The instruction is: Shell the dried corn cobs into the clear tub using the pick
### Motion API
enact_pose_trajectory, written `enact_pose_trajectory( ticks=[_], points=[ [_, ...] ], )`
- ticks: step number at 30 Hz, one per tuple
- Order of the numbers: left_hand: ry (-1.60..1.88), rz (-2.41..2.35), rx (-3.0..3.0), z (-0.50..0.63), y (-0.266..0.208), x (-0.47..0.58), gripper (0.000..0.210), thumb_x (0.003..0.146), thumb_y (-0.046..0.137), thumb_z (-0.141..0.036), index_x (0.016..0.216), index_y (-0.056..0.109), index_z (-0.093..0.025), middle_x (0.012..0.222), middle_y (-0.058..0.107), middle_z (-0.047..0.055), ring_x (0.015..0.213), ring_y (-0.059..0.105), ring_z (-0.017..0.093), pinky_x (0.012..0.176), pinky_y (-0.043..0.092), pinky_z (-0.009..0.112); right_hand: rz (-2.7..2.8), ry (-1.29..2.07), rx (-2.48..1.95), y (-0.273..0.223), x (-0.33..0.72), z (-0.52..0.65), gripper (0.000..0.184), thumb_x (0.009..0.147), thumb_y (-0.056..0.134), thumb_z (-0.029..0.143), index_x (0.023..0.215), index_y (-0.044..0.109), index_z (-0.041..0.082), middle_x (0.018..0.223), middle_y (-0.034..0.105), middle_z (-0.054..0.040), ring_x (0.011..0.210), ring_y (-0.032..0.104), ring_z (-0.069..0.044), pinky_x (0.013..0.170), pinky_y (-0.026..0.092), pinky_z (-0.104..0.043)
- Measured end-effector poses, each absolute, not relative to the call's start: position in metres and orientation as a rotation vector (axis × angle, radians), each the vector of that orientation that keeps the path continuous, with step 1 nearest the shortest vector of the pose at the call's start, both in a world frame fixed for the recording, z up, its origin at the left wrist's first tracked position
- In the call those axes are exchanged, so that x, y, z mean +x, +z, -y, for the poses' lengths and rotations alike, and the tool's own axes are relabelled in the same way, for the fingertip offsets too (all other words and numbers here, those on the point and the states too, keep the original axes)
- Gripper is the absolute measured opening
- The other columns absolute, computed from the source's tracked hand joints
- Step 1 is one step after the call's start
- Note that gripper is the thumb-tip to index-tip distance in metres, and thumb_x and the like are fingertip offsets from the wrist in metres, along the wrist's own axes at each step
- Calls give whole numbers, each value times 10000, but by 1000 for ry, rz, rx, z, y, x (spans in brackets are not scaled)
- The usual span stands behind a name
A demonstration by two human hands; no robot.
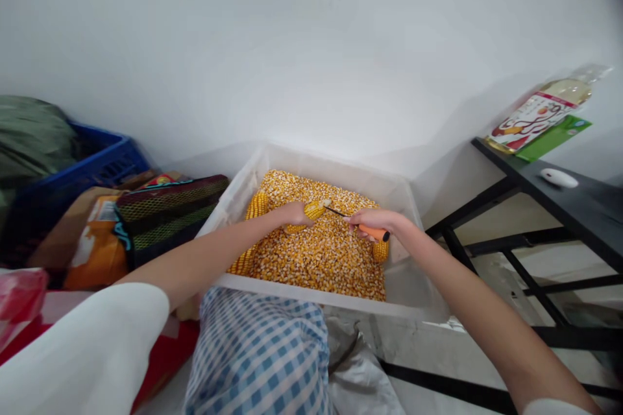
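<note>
My left hand [293, 214] is closed around a yellow corn cob [315, 209], its pale end pointing right. In my right hand [361, 220] is a screwdriver [374, 232] with an orange and black handle, and its thin dark shaft reaches to the cob's pale end. Both hands are above a translucent plastic bin [399, 198] holding a thick layer of loose corn kernels [321, 259]. More whole cobs lean along the bin's left side, one being a long corn cob [243, 258]. Another corn cob [381, 251] lies at the right, partly hidden by my right hand.
A black-framed table [584, 198] on the right carries a bottle [540, 110], a green box [555, 138] and a white computer mouse [559, 177]. To the left are a blue crate [109, 159] and a dark mesh bag [170, 214]. A white wall [311, 45] rises behind the bin.
</note>
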State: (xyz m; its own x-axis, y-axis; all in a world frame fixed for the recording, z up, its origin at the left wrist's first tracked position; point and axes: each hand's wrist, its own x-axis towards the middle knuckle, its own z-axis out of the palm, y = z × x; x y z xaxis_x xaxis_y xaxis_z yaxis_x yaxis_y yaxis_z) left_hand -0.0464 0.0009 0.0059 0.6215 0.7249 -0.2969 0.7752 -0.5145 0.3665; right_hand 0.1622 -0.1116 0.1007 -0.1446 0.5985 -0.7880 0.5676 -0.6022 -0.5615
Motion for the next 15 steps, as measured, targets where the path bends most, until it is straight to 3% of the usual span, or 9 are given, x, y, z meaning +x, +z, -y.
enact_pose_trajectory(
  ticks=[4, 7, 15],
  points=[
    [-120, -1189, 2529, 2, 5, -46, 624, 580, 574, -550, 1036, 581, -124, 984, 640, 119, 866, 596, 229, 711, 433, 249, 1404, 2167, -2010, 116, 177, 91, 317, 825, 433, 479, 782, 469, 167, 437, 395, 62, 325, 371, -66, 322, 295, -163],
    [-153, -1204, 2568, 5, 7, -46, 620, 577, 565, -554, 1029, 585, -130, 993, 635, 130, 883, 596, 239, 710, 436, 247, 1408, 2182, -2030, 119, 177, 88, 315, 829, 432, 466, 796, 485, 158, 441, 401, 58, 313, 365, -67, 311, 282, -168],
    [-137, -1158, 2416, 7, 13, -46, 633, 649, 457, -620, 1037, 599, -142, 986, 646, 111, 867, 603, 224, 685, 445, 246, 1004, 1477, -1981, 50, 91, 149, 277, 858, 338, 487, 840, 385, 215, 438, 393, 70, 313, 405, -100, 339, 377, -221]
  ],
)
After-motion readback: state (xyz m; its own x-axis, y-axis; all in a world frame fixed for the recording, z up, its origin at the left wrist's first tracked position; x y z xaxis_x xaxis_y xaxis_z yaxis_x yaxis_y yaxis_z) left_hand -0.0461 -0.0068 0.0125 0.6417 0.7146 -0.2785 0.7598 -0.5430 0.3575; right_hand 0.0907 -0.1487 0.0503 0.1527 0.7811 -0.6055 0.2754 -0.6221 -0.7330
